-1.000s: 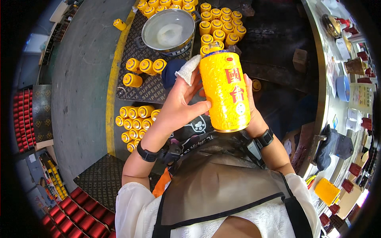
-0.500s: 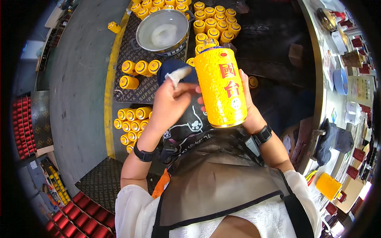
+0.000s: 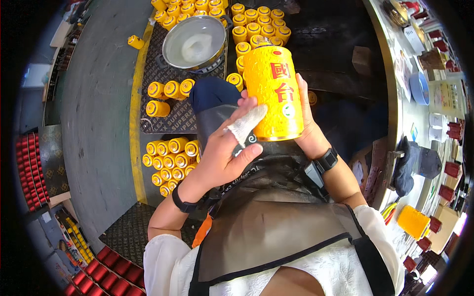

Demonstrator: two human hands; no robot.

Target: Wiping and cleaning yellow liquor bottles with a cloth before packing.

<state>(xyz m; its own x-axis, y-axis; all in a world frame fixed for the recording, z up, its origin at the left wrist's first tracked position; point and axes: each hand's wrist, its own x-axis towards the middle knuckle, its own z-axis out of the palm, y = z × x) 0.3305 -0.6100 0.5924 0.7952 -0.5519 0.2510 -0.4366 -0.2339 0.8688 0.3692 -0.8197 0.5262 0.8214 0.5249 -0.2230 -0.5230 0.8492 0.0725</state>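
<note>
Upright in front of me is a large yellow bottle (image 3: 276, 116) with a bumpy surface and red characters down its front. My right hand (image 3: 312, 135) grips it from the right and behind, with most of those fingers hidden by the bottle. A finger of my left hand (image 3: 222, 158) wears a white cloth wrap (image 3: 248, 126), and its tip lies against the bottle's front left side. The thumb of that hand sticks out apart, below the wrap. Its other fingers stretch up beside the bottle's left edge.
A metal pot (image 3: 173, 43) with cloudy liquid stands ahead on a dark board (image 3: 153, 56). Several yellow bottles (image 3: 264, 19) stand behind and beside it, others (image 3: 173, 160) to my left. On the right runs a cluttered workbench (image 3: 390, 79) with a blue bowl (image 3: 419, 89). Red cylinders (image 3: 111, 266) fill the lower left.
My left hand has moved right and down, bringing the wrapped finger onto the bottle's front. The bottle, in my right hand, appears slightly higher in the view.
</note>
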